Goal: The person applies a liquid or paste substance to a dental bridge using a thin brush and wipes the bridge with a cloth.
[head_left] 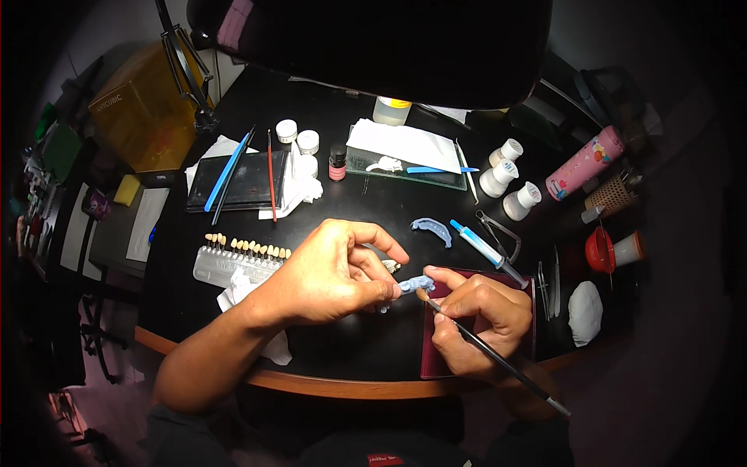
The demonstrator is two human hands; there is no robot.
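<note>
My left hand [334, 272] pinches a small light-blue dental model [415, 286] by its left end, between thumb and fingers. In my right hand [486, 315] is a thin brush [498, 358] with a long black handle, held like a pen. Its tan bristle tip lies at the model's lower edge, apparently touching it. Fingers of my right hand are also close to the model's right end. A second blue curved dental piece [432, 229] lies just beyond, beside a blue-and-clear syringe [478, 244] and a metal caliper [504, 233]. Below my right hand is a dark red flat pad [436, 350].
A tooth shade guide [222, 267] and crumpled tissue [237, 294] lie beside my left forearm. Farther back are a black palette [241, 183] with brushes, a glass slab [428, 180], and several small bottles [498, 178]. A pink bottle [585, 163] and red bowl [599, 249] stand right. A dark panel [373, 47] overhangs the desk.
</note>
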